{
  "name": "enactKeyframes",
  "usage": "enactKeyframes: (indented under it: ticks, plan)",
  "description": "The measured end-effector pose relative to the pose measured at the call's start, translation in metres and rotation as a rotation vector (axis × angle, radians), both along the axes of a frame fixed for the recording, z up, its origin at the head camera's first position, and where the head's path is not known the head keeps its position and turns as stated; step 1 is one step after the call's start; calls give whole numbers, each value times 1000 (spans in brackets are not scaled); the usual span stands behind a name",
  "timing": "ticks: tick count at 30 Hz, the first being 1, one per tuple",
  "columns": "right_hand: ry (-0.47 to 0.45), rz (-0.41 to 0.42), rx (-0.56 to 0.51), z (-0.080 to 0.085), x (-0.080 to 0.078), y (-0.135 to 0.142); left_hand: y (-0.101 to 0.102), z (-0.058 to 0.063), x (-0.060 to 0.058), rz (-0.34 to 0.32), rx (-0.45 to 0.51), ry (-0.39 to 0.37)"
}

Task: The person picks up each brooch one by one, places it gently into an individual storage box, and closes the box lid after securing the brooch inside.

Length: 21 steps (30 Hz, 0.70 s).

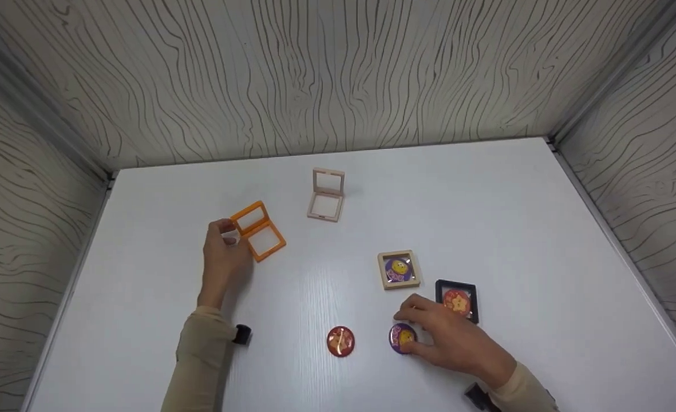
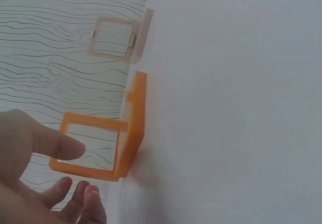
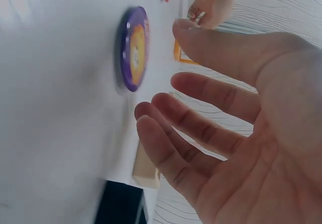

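My left hand [image 1: 223, 252] is beside an orange hinged display frame [image 1: 267, 240] that stands unfolded on the table. In the left wrist view its thumb [image 2: 68, 146] overlaps the frame's raised half, fingers loosely bent below; contact cannot be told. My right hand [image 1: 452, 337] hovers over a round purple badge with a yellow figure [image 1: 396, 336]. In the right wrist view the thumb and fingers are spread apart, and the purple badge [image 3: 135, 50] lies flat, clear of them. Left of it lies a red round badge with a star-like figure [image 1: 340, 341].
A pale pink hinged frame [image 1: 325, 207] stands unfolded at the back. A beige frame [image 1: 382, 272] encloses a purple badge. Near the right hand, a black frame [image 1: 473, 306] encloses a red badge. Patterned walls [image 1: 326, 74] border the white table [image 1: 515, 217].
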State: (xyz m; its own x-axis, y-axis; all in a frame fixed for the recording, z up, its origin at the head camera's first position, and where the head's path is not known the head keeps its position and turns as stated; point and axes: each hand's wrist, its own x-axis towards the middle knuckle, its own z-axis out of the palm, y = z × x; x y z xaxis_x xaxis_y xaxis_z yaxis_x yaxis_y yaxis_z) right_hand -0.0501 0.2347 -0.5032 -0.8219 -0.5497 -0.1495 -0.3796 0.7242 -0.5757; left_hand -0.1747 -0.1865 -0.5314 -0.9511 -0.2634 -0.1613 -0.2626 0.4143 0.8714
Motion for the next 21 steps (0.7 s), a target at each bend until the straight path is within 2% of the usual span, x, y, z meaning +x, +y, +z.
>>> enactKeyframes:
  ticks: [4, 9, 15, 21]
  plan:
    - [-3, -5, -9, -6, 2, -1, -4, -9, -3, -49, -23, -51]
    - [13, -8, -18, -11, 4, 0, -7, -14, -8, -89, -108, -52]
    - [18, 4, -13, -14, 4, -1, -8, -14, -11, -110, -190, -52]
    - [5, 10, -30, -15, 3, -1, -5, -10, -8, -102, -206, -65]
